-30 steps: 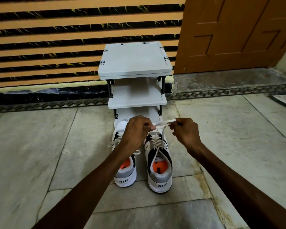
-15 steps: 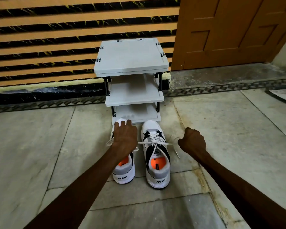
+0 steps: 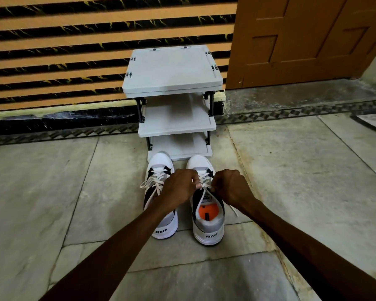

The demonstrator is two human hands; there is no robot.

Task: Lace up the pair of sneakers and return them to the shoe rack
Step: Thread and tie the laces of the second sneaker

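Two white, grey and black sneakers stand side by side on the floor, heels toward me. The left sneaker (image 3: 159, 170) has loose laces spread over its tongue. Above the right sneaker (image 3: 208, 224), with its orange insole showing, my left hand (image 3: 179, 187) and my right hand (image 3: 230, 187) meet, each pinching a white lace (image 3: 204, 187). One lace end trails down past the right sneaker's outer side. Just beyond the toes stands the grey three-shelf shoe rack (image 3: 174, 70), with nothing on its shelves.
The rack backs onto a wall with orange and black stripes (image 3: 63, 51). A brown wooden door (image 3: 302, 40) stands at the right rear above a dark threshold. Pale stone floor tiles (image 3: 302, 170) surround the shoes.
My hands, pulled apart half a second ago with the laces stretched sideways, have come together over the right sneaker's tongue. The view has shifted slightly.
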